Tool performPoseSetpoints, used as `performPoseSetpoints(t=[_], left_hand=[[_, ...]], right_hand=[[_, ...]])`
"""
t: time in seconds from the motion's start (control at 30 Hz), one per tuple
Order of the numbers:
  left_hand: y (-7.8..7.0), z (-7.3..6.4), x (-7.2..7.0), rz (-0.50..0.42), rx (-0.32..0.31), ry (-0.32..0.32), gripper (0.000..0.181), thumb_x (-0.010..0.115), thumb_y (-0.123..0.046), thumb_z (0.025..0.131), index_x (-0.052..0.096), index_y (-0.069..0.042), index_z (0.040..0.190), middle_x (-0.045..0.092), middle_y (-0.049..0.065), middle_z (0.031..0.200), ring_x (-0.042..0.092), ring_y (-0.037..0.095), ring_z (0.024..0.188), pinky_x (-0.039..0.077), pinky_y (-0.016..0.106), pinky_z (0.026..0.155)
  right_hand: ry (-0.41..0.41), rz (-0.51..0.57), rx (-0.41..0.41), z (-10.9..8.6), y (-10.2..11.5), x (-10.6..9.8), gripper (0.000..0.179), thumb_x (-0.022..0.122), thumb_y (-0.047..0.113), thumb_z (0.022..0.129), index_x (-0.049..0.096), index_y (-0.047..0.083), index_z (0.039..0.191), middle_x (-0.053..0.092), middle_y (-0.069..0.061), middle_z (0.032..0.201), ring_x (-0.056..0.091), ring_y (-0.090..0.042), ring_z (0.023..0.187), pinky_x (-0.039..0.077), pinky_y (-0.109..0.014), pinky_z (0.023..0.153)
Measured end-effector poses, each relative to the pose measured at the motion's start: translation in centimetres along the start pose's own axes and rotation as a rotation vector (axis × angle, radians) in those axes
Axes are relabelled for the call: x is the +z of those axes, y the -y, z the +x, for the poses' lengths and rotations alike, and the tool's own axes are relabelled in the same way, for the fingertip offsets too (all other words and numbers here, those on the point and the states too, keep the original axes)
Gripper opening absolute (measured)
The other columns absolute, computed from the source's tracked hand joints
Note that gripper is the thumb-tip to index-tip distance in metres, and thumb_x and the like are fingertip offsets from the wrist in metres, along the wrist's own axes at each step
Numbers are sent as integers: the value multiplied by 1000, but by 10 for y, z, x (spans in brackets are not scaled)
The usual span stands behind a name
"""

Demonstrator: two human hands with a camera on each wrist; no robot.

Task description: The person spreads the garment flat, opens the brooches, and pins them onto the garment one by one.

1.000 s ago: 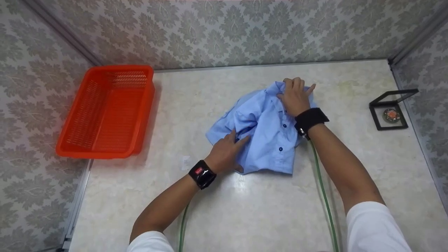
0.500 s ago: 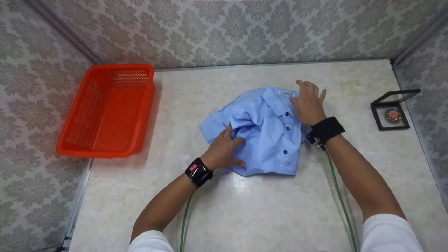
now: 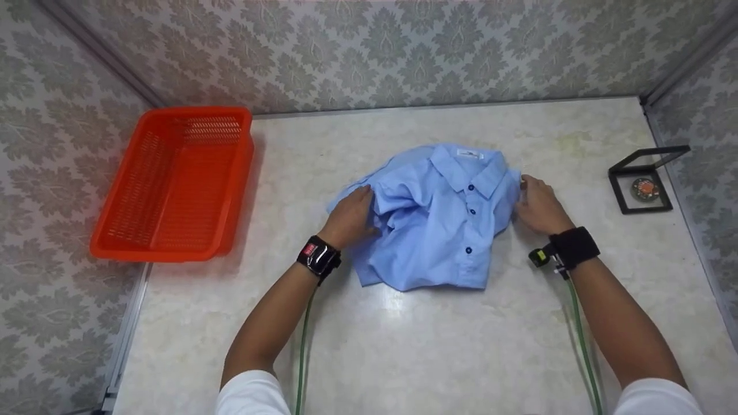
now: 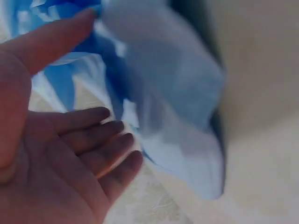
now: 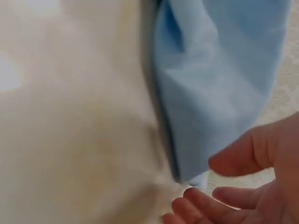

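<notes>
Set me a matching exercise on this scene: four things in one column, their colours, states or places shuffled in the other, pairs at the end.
1. shirt
2. basket
3. frame
4. right hand

A. black, with its lid tilted up
B. at the shirt's side nearer the frame
C. orange-red, on the left in the head view
D. light blue and rumpled

Pairs: 1-D, 2-C, 3-A, 4-B

Right fingers [image 5: 212,207] now off collar [image 3: 450,168]
</notes>
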State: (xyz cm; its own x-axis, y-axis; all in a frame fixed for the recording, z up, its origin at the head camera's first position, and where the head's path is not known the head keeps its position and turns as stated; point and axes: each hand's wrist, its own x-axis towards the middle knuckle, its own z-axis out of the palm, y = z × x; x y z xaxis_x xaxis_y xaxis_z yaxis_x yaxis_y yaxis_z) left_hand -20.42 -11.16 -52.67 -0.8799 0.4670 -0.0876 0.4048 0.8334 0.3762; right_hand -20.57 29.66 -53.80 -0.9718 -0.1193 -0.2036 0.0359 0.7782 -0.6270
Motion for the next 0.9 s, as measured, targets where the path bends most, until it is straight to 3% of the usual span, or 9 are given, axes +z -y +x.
performPoseSetpoints(t=[0.07,0.2,0.4,0.5,0.57,0.63,0.73,0.8,0.9], left_hand=[[2,3,5,-10,28,28,97,86,-29,79,33,6,153,31,25,158,31,38,146,21,41,121],[3,8,10,-19,97,16,88,83,-30,82,39,4,150,33,23,157,31,38,146,20,40,121],[7,14,6,-30,140,-28,73,71,-4,82,43,0,150,39,21,154,35,40,143,23,44,120],[9,17,3,-94,150,-32,70,66,-2,82,46,-3,149,42,19,153,36,39,143,25,46,119],[9,18,3,-195,139,-30,72,66,-7,82,45,-6,150,41,17,155,35,35,144,25,45,118],[8,20,3,-334,125,-37,71,67,-13,83,45,-10,151,49,12,149,44,27,137,32,42,114],[4,23,5,-499,68,-86,67,68,-23,88,46,-14,150,57,6,142,51,19,130,39,37,109],[1,25,7,-528,33,-126,57,70,-28,92,52,-13,144,65,5,131,59,17,118,45,36,101],[-1,28,10,-479,-27,-169,43,69,-29,96,59,-9,133,70,6,119,64,17,108,49,34,93]], right_hand=[[13,36,-13,0,-3,3,69,49,3,93,19,-16,151,41,-37,140,38,-50,132,29,-61,111],[-6,98,-54,1,-4,5,69,52,1,93,20,-15,152,43,-37,139,44,-49,127,32,-60,109],[-90,94,-72,-1,0,5,58,49,2,96,31,-14,148,38,-38,140,35,-51,132,28,-61,110],[-139,86,-94,1,7,9,50,49,6,100,39,-10,146,34,-35,145,29,-51,136,26,-61,111],[-152,79,-126,4,14,12,46,49,9,102,43,-7,145,34,-33,148,27,-51,138,24,-61,112],[-145,61,-155,7,21,16,45,49,12,104,45,-6,144,35,-32,149,28,-51,139,24,-60,113],[-117,36,-179,11,29,21,46,47,16,105,44,-6,146,34,-33,150,27,-51,140,22,-60,114],[-104,30,-174,13,30,23,48,47,17,106,41,-7,147,32,-34,151,27,-50,141,22,-60,115],[-102,47,-158,15,28,25,51,47,17,106,36,-8,149,31,-34,151,26,-49,142,21,-58,116]])
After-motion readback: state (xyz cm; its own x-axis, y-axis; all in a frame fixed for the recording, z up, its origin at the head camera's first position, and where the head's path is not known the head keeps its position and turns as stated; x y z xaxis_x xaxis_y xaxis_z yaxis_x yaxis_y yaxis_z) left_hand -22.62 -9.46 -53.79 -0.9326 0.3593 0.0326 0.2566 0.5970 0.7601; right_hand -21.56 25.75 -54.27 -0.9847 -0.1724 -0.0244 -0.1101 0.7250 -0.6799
